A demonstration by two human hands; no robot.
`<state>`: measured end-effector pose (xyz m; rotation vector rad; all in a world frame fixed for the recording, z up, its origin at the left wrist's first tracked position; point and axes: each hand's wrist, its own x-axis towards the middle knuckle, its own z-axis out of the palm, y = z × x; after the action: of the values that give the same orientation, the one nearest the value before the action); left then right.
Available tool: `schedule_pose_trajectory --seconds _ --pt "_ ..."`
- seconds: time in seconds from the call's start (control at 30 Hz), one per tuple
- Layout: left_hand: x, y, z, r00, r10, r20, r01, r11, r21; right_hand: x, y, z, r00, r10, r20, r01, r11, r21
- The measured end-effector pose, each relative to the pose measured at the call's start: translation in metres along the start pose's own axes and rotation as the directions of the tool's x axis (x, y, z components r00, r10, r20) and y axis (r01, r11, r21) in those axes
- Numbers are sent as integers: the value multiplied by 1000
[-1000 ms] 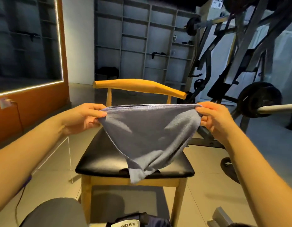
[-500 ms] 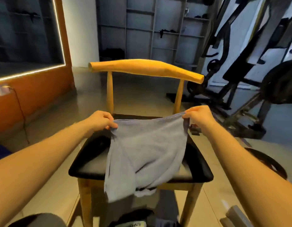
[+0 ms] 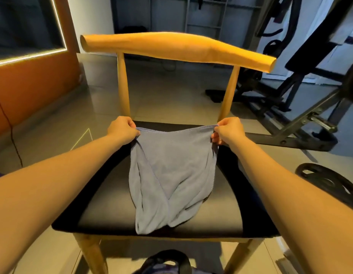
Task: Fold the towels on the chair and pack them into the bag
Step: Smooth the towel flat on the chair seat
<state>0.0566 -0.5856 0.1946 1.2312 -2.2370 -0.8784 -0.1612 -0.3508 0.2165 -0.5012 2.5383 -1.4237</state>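
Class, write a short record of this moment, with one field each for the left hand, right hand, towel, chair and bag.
Left hand: pinches the far left corner of the towel
Right hand: pinches the far right corner
Towel: grey-blue, far edge stretched between the hands, rest lying creased on the seat
Chair: wooden frame, black seat
Bag: dark, on the floor before the chair, mostly out of frame

Location type: gym. Right of the chair (image 3: pixel 171 48) stands a steel weight-machine frame (image 3: pixel 302 117), with a weight plate (image 3: pixel 330 182) on the floor. Shelving (image 3: pixel 191 14) stands behind the chair.
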Motion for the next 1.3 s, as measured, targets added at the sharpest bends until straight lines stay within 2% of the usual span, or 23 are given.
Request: schedule_pose_trajectory --seconds 0.17,0.23,0.27,0.3,0.33,0.4,0.43,0.47,0.53,0.57,0.6,0.67,0.77,0.83,0.93,1.03,1.2,1.3 --pt "7 -4 3 999 6 -37 0 989 150 -10 2 0 986 -78 150 82 996 -19" --pt "-13 8 -1 988 117 -98 -97 977 188 -26 3 -11 980 -131 148 145 985 -89" --pt "-31 20 -3 973 206 -109 -188 970 155 -36 3 -18 979 -145 146 160 983 -95" --pt "-51 32 -3 953 297 -55 -292 953 85 -48 4 -25 978 -137 158 152 985 -83" --pt "-76 46 -3 926 370 77 -371 929 -3 -60 5 -32 973 -113 199 131 988 -78" --pt "-129 71 2 802 453 390 -462 884 -77 -86 6 -46 946 -64 317 104 988 -112" --pt "-151 80 7 744 462 482 -521 853 -14 -97 6 -52 927 -43 372 100 986 -134" --pt "-167 85 12 716 462 523 -590 801 99 -109 6 -57 909 -23 417 100 982 -162" --pt "-186 89 21 723 484 493 -675 646 355 -127 9 -65 879 5 478 109 972 -210" --pt "-189 89 24 729 500 467 -677 623 391 -135 12 -67 865 12 502 113 969 -218" --pt "-188 88 26 740 508 440 -667 638 386 -141 15 -68 851 16 525 117 969 -219" --pt "-183 84 25 803 445 397 -578 746 332 -152 22 -69 829 5 559 123 974 -193" --pt "-172 81 16 888 263 378 -337 931 144 -164 29 -66 809 -82 582 180 977 -112" --pt "-171 80 9 908 143 394 -135 990 -49 -167 31 -61 805 -153 573 237 969 -74" --pt "-171 79 5 912 47 408 34 981 -190 -164 32 -52 804 -275 527 379 920 -97" --pt "-171 81 2 920 7 392 79 976 -202 -160 33 -41 778 -362 513 509 842 -177" --pt "-166 77 -4 909 -33 416 137 965 -222 -159 31 -22 719 -355 597 602 747 -282" --pt "-163 71 -6 945 -36 325 104 976 -193 -156 31 -17 733 -363 576 630 681 -373"
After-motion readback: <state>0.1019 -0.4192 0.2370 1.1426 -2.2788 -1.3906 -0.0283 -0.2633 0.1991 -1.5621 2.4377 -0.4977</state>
